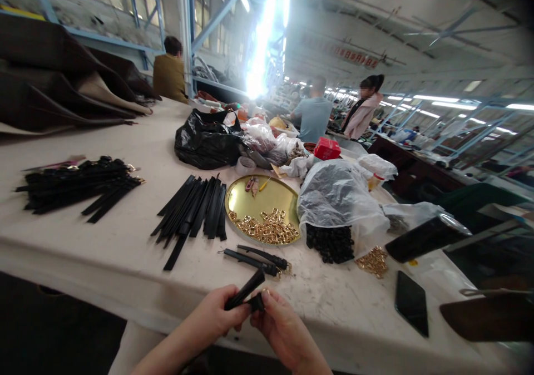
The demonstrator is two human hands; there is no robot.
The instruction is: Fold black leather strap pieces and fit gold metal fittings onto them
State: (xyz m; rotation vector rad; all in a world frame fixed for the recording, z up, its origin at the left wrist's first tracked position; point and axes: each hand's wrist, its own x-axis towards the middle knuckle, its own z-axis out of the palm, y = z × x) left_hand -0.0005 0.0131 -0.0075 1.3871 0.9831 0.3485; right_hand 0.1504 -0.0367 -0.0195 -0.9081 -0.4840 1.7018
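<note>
Near the table's front edge, my left hand [227,311] is closed around a black strap [249,287], whose end sticks up past the fingers. My right hand [273,315] pinches a dark part of the strap just beside it; whether a small loop is there too I cannot make out. Two straps with gold buckles [252,262] lie just beyond my hands. Behind them sits a round gold tray [244,188] with many small gold buckles [271,229]. Loose black straps [194,208] are fanned out left of the tray.
A pile of buckled straps [79,183] lies at left. A clear plastic bag [337,197] with small black pieces [329,243] stands right of the tray, near gold hardware [372,261], a phone [411,302] and a black cylinder [428,237]. A black bag [206,141] stands behind.
</note>
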